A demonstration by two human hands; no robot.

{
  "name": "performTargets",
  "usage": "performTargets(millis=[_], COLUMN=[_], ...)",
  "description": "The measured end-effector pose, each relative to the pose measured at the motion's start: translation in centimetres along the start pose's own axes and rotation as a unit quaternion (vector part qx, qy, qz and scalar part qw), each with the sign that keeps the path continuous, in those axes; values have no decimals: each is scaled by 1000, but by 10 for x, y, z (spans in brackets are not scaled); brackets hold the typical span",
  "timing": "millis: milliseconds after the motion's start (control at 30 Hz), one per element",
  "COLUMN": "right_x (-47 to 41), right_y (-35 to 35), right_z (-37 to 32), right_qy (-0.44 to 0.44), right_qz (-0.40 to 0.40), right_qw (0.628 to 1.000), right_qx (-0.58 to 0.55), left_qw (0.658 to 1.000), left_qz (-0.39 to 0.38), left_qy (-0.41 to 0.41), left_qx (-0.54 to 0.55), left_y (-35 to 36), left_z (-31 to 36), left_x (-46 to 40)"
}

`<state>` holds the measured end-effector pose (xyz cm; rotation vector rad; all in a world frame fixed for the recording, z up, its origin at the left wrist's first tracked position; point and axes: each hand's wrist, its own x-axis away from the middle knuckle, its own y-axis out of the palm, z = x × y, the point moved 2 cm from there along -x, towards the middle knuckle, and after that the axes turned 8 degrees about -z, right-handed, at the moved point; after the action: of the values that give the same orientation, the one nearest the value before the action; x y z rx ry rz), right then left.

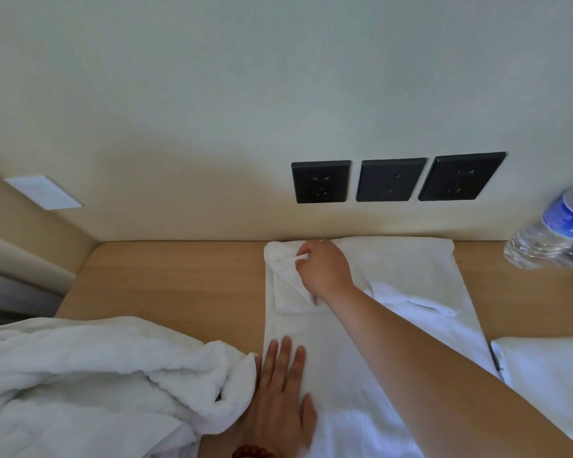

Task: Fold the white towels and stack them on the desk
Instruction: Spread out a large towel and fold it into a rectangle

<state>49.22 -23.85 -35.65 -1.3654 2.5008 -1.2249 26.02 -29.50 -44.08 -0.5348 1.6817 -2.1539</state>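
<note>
Right hand (321, 269) pinching towel (411, 269) corner; left hand (280, 395) flat, pressing.

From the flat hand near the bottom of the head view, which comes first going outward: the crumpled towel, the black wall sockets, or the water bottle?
From the left hand:
1. Crumpled towel, touching its left side.
2. Black wall sockets, up on the wall behind the desk.
3. Water bottle, at the far right.
</note>
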Motion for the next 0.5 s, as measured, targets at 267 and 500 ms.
performTargets(millis=[267,500], right_x=[58,68], right_y=[15,62], right_z=[-15,-9], right_qy=[-239,-286], right_qz=[22,-78], right_qw=[963,932], right_qx=[124,210], left_qw=[997,994], left_qz=[-76,-95], left_qy=[-24,-41], left_qx=[-16,-36], left_y=[-3,-8], left_z=[2,8], left_x=[4,4])
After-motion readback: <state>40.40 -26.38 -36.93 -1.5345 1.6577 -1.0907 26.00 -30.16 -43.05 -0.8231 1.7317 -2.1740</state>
